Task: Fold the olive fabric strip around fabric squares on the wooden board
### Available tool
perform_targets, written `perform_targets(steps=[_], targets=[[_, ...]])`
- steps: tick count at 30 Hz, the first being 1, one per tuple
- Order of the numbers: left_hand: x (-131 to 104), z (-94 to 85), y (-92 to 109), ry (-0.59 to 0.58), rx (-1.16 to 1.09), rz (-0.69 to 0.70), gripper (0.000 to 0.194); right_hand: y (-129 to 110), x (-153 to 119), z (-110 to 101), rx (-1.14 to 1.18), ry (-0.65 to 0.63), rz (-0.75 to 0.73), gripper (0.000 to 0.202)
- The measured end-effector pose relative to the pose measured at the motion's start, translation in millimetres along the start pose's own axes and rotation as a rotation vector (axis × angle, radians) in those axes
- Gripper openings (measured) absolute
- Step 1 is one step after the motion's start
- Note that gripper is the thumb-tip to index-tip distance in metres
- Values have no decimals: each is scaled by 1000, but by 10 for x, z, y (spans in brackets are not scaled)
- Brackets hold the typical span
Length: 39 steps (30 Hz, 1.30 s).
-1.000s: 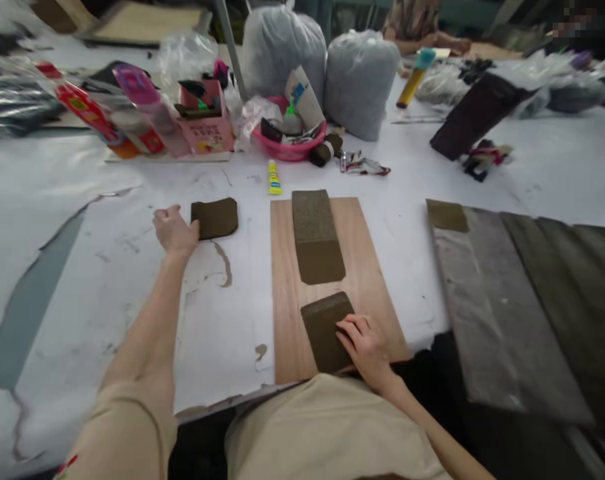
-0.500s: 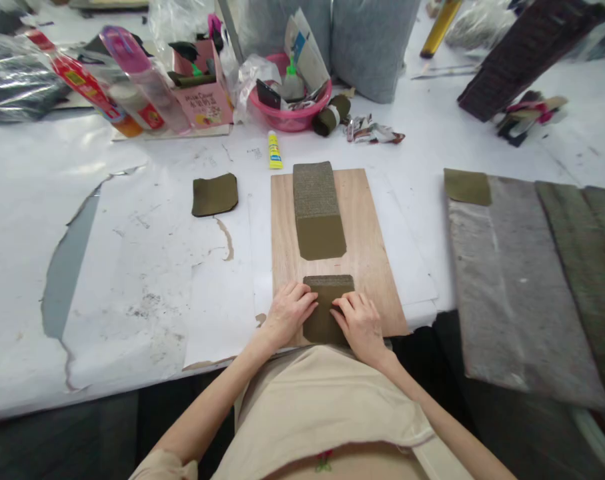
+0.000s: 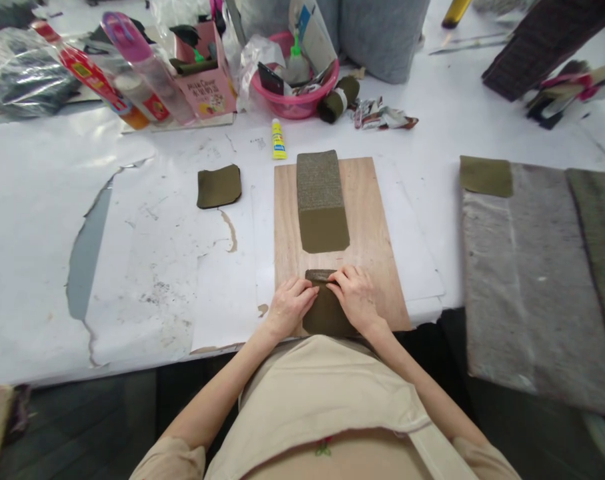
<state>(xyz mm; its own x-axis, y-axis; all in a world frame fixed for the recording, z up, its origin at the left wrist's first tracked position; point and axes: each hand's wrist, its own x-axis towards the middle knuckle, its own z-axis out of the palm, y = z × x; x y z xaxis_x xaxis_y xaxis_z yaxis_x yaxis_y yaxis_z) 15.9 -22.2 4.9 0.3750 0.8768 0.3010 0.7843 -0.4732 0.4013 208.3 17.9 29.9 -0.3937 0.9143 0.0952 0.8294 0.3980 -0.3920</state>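
Note:
An olive-green fabric piece (image 3: 327,315) lies at the near end of a wooden board (image 3: 377,233), in front of my apron. Its far edge is a narrow strip of rougher, grey-brown texture. My left hand (image 3: 291,307) pinches the piece near its upper left corner, fingers curled and thumb close to them. At the upper right, my right hand (image 3: 356,297) has its fingertips and thumb closed on the strip. Farther up the board, apart from both hands, lies a stack of textured pieces (image 3: 319,180) with a smooth olive end.
Left of the board lies a small olive fabric stack (image 3: 219,186). A yellow glue tube (image 3: 279,140) lies beyond the board, before a pink basket (image 3: 302,107) of tools. Bottles and a pink box (image 3: 209,87) stand back left. A grey sheet (image 3: 532,280) overhangs the table edge at right.
My right hand has moved up to the fabric's far edge, where the strip now looks lifted or bent. The left hand stays at its corner. The whole view has shifted slightly.

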Motion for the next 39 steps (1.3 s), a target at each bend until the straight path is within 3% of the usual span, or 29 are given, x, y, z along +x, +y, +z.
perform_targets(steps=[6,12,19,22,25,31,39], targets=[[86,-43,20,-40,-5,-29,19,-10,-11,5,9,44,-27,3],[295,-63,-37,-180,7,-76,23,45,-56,90,28,143,-58,11],[367,-111,-82,-241,-79,-197,19,39,-82,75,26,218,-130,13],[382,-124,-52,-231,-59,-218,22,31,-83,70,45,206,-147,11],[420,-133,-38,-251,5,-148,13,37,-85,84,57,199,-158,12],[459,-178,-138,-269,13,-95,10,97,-71,38,-11,175,-141,11],[404,-156,-223,-203,-93,-100,10,498,-113,-176,-82,43,-104,20]])
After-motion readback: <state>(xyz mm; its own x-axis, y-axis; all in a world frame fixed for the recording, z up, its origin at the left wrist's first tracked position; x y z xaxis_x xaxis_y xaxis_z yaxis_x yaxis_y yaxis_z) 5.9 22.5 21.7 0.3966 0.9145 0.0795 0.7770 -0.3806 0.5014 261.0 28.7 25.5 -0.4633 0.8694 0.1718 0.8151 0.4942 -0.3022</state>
